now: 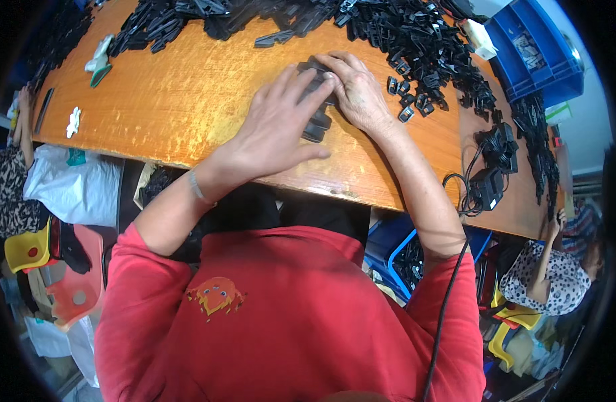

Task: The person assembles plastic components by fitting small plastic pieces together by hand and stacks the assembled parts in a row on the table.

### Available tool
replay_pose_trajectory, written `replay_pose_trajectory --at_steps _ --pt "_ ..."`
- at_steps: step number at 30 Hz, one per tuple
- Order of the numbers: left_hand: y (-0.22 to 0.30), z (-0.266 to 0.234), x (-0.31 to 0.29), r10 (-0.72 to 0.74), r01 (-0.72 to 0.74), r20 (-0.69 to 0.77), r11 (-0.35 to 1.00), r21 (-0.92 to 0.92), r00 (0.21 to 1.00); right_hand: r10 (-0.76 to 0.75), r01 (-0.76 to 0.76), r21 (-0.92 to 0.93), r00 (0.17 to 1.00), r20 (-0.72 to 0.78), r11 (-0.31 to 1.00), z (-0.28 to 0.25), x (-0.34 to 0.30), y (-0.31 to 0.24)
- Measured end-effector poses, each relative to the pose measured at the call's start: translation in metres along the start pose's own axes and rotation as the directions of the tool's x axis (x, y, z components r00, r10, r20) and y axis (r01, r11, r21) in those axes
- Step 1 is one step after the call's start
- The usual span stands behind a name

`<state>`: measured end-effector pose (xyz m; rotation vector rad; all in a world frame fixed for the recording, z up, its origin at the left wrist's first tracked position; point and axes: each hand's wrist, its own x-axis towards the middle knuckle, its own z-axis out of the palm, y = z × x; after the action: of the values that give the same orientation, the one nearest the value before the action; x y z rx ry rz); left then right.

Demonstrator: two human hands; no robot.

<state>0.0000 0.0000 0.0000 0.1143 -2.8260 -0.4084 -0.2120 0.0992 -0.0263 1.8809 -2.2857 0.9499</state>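
1. I can see the left hand (262, 130) with its fingers spread and nearly straight, thumb held well out to the side, slightly blurred. It reaches across a short row of black plastic pieces (315, 126); I cannot tell whether the fingers press on them or only pass above.
2. The right hand (363, 97) is bent, its fingers curving over the far right end of that row and its thumb pointing toward the left fingertips. It touches or nearly touches the pieces; from here I can't say whether it grips any.
3. So the row lies on the desk (167, 100) between the two hands, partly covered by both, its near end showing between the left thumb and forefinger.
4. To the right of the right hand, a few small black parts (406, 100) lie loose, at the edge of a large dark heap (422, 47) that runs along the far side.
5. Beyond the right forearm sit black adapters (489, 184) with cables, and farther up, a blue crate (539, 50).
6. Well off to the left are a white flower-shaped piece (73, 122) and a white-and-green object (100, 61).
7. Another person (546, 278) sits at the right.
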Motion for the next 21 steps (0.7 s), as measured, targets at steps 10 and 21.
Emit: replay_pose_trajectory --at_steps 10,21 --pt "-0.04 -0.031 -0.068 -0.05 0.052 -0.056 0.998 0.031 0.997 0.094 -0.09 0.042 0.992 -0.089 0.995 0.053 0.008 -0.087" --pt "-0.111 -0.101 -0.29 -0.245 0.293 -0.278 0.945 0.147 0.929 -0.208 0.219 0.32 0.976 -0.068 0.922 0.163 0.017 -0.252"
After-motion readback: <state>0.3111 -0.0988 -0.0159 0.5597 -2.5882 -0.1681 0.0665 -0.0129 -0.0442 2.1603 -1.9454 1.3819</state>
